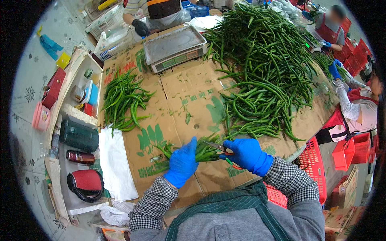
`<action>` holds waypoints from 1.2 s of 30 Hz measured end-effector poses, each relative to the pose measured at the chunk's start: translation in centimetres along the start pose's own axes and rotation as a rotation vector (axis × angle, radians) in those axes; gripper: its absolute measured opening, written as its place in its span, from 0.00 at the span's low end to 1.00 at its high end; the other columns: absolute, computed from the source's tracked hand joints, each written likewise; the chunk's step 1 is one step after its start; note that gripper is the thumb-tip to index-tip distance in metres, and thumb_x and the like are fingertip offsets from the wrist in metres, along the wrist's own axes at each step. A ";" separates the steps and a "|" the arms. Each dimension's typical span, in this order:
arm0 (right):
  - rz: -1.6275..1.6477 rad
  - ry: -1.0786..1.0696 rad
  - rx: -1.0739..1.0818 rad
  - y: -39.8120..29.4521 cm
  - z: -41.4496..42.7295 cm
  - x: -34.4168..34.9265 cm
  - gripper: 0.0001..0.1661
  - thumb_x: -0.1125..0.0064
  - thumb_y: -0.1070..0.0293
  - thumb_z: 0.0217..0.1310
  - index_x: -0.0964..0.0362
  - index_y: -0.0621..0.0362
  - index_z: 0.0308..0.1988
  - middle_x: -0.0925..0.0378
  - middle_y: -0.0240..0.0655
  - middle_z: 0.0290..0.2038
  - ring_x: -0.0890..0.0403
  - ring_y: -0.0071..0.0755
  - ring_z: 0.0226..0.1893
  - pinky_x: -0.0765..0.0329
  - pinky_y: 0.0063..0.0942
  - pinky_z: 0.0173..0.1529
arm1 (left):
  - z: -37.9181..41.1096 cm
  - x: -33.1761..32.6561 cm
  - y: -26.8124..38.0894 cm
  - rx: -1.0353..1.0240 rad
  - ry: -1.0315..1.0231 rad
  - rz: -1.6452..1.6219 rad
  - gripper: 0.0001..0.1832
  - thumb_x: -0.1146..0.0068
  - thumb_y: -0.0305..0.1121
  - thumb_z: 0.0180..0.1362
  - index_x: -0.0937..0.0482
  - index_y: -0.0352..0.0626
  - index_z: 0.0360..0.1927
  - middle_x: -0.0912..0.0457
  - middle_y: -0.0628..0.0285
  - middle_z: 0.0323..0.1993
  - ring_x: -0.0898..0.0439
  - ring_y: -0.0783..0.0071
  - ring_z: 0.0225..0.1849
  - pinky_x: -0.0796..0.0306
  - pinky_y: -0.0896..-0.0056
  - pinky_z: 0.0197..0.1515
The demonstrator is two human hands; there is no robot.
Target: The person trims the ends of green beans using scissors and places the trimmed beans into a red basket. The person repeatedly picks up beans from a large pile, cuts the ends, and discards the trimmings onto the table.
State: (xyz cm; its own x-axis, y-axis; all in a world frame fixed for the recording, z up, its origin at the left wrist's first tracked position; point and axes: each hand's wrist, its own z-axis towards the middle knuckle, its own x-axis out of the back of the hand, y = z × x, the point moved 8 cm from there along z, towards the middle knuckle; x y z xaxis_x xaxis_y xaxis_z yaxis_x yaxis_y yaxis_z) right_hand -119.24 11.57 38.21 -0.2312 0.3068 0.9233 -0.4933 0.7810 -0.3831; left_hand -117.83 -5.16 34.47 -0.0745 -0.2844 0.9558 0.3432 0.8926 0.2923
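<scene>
My left hand (182, 162), in a blue glove, is closed around a bunch of long green chili peppers (207, 151) just above the cardboard. Their stem ends point right, and some tips stick out on the left past my wrist. My right hand (248, 156), also gloved in blue, holds scissors (214, 145) with orange-red handles. The blades point left and lie over the peppers near the stem ends. A large heap of green chili peppers (265, 66) rises ahead to the right, and a smaller pile of peppers (122, 102) lies at the left.
A weighing scale (175, 48) stands at the far side of the cardboard-covered table (181, 120). On the left are a white cloth (117, 165) and a foam box (78, 208) with a kettle (86, 184) inside. Co-workers stand beyond and right. A red plastic basket (315, 168) is near my right elbow.
</scene>
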 end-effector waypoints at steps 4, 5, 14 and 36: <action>0.274 0.104 -0.057 2.1 -1.6 0.8 0.31 0.34 0.44 0.46 0.27 0.54 0.43 0.23 0.37 0.25 0.22 0.42 0.24 0.26 0.35 0.27 | 0.0 1.1 -0.8 0.045 0.100 -0.118 0.42 0.33 0.30 0.41 0.40 0.35 0.61 0.22 0.45 0.38 0.21 0.50 0.34 0.26 0.57 0.34; 0.247 0.149 -0.023 1.9 -1.3 1.4 0.32 0.34 0.43 0.45 0.27 0.55 0.43 0.23 0.37 0.24 0.22 0.42 0.24 0.26 0.34 0.28 | 0.1 0.9 -1.2 0.047 0.132 -0.122 0.44 0.32 0.30 0.39 0.41 0.36 0.62 0.22 0.45 0.38 0.21 0.50 0.34 0.26 0.56 0.34; 0.397 0.116 -0.232 5.4 2.0 -1.0 0.33 0.38 0.42 0.50 0.24 0.59 0.44 0.21 0.50 0.31 0.20 0.52 0.32 0.25 0.39 0.34 | -0.1 2.3 -3.2 0.233 0.128 -0.199 0.44 0.32 0.31 0.41 0.42 0.38 0.63 0.21 0.45 0.37 0.19 0.50 0.33 0.25 0.57 0.34; 0.923 -0.388 0.179 -7.0 16.0 -11.2 0.32 0.52 0.46 0.65 0.35 0.59 0.57 0.23 0.47 0.45 0.23 0.37 0.43 0.26 0.32 0.47 | -1.5 1.4 -12.8 0.606 0.335 -1.697 0.16 0.42 0.33 0.55 0.25 0.36 0.46 0.19 0.57 0.35 0.20 0.69 0.36 0.24 0.69 0.39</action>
State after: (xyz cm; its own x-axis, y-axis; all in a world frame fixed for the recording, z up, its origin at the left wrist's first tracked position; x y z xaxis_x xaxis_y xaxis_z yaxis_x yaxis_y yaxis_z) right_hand -126.63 -6.04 30.12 -0.8259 0.5256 0.2039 -0.0957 0.2257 -0.9695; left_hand -120.91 -17.50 32.04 0.2546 -0.8924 -0.3725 -0.2460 -0.4323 0.8675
